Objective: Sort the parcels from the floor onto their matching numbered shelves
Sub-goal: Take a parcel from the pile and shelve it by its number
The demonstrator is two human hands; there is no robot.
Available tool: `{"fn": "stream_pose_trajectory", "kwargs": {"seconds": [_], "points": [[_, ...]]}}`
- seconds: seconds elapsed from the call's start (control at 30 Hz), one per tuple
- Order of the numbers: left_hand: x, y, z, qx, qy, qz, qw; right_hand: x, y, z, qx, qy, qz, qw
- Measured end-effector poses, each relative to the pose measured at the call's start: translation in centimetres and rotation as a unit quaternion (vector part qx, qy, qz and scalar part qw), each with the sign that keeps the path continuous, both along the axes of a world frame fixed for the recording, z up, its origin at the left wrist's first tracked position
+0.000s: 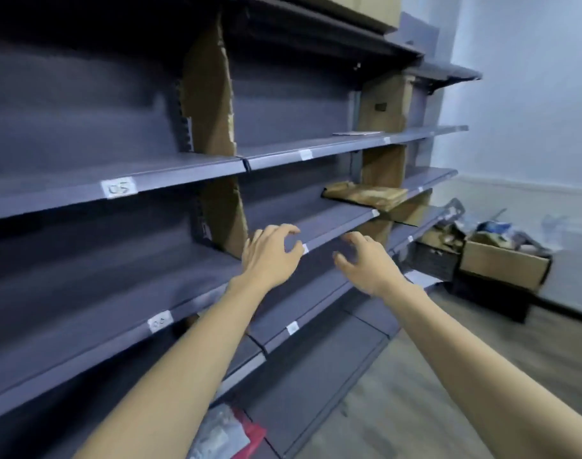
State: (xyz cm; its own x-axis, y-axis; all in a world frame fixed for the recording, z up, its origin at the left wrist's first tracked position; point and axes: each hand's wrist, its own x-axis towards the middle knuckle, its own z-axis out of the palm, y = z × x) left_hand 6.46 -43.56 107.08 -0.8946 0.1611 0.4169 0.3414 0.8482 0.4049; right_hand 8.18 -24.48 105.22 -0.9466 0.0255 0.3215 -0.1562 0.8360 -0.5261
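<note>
Grey shelves run along the left wall, with small white number labels on their front edges; one label (119,187) reads 05. My left hand (271,255) and my right hand (366,263) reach forward side by side in front of a middle shelf (336,223). Both hold nothing, their fingers loosely curled. A brown paper parcel (366,193) lies on a shelf further right. On the shelf above it rests a flat pale parcel (357,133). A clear and red plastic parcel (226,432) lies on the bottom shelf by my left forearm.
Cardboard dividers (210,104) stand between shelf sections. On the floor at the far right are an open cardboard box (505,263) and a dark crate (435,260), both full of mixed items. A white wall closes the right side, above a wood-look floor (415,392).
</note>
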Motion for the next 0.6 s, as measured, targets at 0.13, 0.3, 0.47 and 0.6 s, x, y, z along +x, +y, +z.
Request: {"fn": "stream_pose_trajectory", "kwargs": {"seconds": [0.13, 0.3, 0.47, 0.6], "points": [[-3.5, 10.6, -3.8, -0.017, -0.03, -0.073, 0.997, 0.4, 10.8, -3.7, -0.005, -0.036, -0.087, 0.996], [-8.9, 24.9, -7.4, -0.059, -0.051, -0.162, 0.984, -1.4, 23.8, -7.5, -0.018, -0.053, -0.193, 0.98], [-16.8, 37.9, -8.2, -0.071, -0.078, -0.226, 0.968, -6.3, 36.0, -8.2, -0.012, -0.096, -0.282, 0.955], [-22.9, 47.8, -7.6, -0.057, -0.1, -0.266, 0.957, -11.0, 44.1, -6.6, -0.03, -0.086, -0.324, 0.942]]}}
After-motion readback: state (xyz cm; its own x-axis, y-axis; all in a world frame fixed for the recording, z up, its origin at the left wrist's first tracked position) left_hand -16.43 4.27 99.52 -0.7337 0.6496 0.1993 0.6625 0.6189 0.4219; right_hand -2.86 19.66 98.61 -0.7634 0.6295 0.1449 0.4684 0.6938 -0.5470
